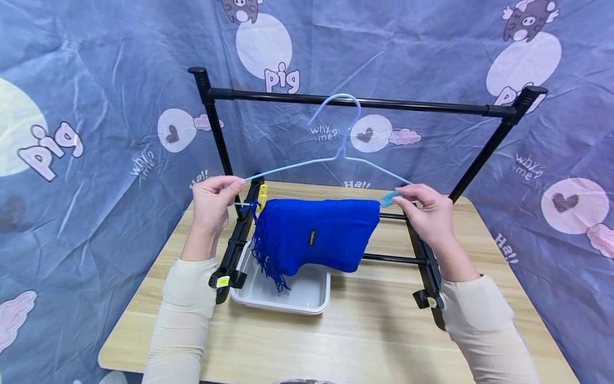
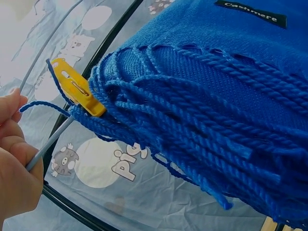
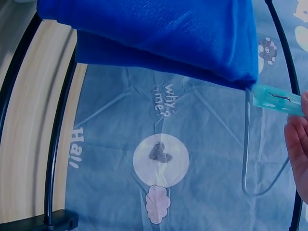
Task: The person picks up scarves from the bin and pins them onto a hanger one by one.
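A folded blue cashmere scarf (image 1: 326, 232) with a fringed end hangs over the lower bar of a light blue hanger (image 1: 297, 166). My left hand (image 1: 213, 200) pinches the hanger's left end. Beside it a yellow clothespin (image 2: 77, 86) clips the fringe at the bar, and loose strands (image 2: 45, 104) reach toward the fingers. At the other end my right hand (image 1: 428, 210) pinches a teal clothespin (image 3: 276, 99) between thumb and fingers, its tip right at the scarf's corner. The hanger's hook overlaps the black rail in the head view.
A black metal rack (image 1: 384, 104) stands on the wooden table (image 1: 364, 330), its top rail behind the hanger. Below the scarf sits a white tray (image 1: 288, 306). Blue patterned cloth (image 1: 144, 64) hangs around the back and sides.
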Motion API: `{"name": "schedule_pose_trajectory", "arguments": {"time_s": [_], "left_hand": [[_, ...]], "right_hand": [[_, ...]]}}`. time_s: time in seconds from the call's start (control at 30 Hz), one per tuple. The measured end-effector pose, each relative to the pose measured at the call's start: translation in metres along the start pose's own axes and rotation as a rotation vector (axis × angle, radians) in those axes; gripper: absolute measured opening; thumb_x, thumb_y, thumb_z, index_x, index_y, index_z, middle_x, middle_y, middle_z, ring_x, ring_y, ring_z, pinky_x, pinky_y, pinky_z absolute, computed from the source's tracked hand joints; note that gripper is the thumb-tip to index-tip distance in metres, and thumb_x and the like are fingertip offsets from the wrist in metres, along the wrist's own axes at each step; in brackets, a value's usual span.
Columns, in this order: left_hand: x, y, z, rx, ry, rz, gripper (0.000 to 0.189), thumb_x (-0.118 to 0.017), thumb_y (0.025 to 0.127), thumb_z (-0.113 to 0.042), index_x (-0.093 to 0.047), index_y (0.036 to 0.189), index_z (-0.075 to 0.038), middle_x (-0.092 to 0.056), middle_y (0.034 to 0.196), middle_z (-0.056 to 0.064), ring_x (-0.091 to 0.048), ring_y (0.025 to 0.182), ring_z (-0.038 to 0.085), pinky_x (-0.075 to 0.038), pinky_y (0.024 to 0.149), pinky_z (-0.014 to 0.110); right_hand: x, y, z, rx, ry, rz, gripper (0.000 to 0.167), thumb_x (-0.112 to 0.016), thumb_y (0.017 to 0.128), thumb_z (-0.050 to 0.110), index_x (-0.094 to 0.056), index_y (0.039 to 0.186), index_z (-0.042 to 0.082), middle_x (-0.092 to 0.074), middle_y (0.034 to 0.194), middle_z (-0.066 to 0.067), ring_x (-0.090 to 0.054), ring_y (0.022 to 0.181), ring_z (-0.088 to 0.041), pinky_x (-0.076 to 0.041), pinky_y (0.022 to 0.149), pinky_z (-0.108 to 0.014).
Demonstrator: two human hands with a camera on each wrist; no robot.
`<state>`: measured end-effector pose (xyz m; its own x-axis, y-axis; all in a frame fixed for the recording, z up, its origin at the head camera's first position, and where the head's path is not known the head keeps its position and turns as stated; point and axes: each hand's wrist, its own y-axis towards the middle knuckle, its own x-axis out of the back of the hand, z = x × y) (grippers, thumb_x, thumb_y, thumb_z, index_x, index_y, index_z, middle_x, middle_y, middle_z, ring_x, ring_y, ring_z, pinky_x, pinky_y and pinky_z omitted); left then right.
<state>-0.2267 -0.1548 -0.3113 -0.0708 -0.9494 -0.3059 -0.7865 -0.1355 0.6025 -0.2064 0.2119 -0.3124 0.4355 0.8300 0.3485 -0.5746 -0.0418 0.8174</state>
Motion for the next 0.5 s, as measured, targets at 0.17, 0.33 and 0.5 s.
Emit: {"name": "schedule_pose_trajectory", "arguments": {"time_s": [0.17, 0.33, 0.5], "left_hand": [[-0.0016, -0.0001, -0.0018, -0.011, 0.000, 0.015, 0.026, -0.057, 0.073, 0.015, -0.069, 0.069, -0.007, -0.046, 0.051, 0.001, -0.025, 0.039, 0.010, -0.018, 0.038, 0.021], [-0.0029, -0.0010, -0.0029, -0.018, -0.022, 0.018, 0.026, -0.056, 0.074, 0.016, -0.069, 0.069, -0.006, -0.046, 0.051, 0.001, -0.024, 0.039, 0.010, -0.018, 0.038, 0.021], [-0.0042, -0.0028, -0.0034, -0.011, -0.052, 0.002, 0.027, -0.055, 0.074, 0.016, -0.069, 0.070, -0.006, -0.047, 0.054, 0.002, -0.025, 0.038, 0.009, -0.018, 0.037, 0.020]], "right_hand": [[-0.0026, 0.0010, 0.0014, 0.053, -0.013, 0.050, 0.018, -0.069, 0.061, -0.014, -0.065, 0.077, -0.007, -0.063, 0.075, -0.014, -0.053, 0.070, 0.003, -0.041, 0.062, -0.010], [-0.0055, -0.0016, 0.0021, 0.074, -0.048, 0.077, 0.018, -0.068, 0.062, -0.013, -0.066, 0.077, -0.004, -0.064, 0.074, -0.011, -0.053, 0.064, 0.001, -0.040, 0.059, -0.009], [-0.0091, -0.0033, 0.0017, 0.165, -0.132, 0.090, 0.016, -0.069, 0.063, -0.011, -0.066, 0.078, -0.004, -0.062, 0.069, -0.008, -0.049, 0.055, -0.007, -0.039, 0.054, -0.013]]}}
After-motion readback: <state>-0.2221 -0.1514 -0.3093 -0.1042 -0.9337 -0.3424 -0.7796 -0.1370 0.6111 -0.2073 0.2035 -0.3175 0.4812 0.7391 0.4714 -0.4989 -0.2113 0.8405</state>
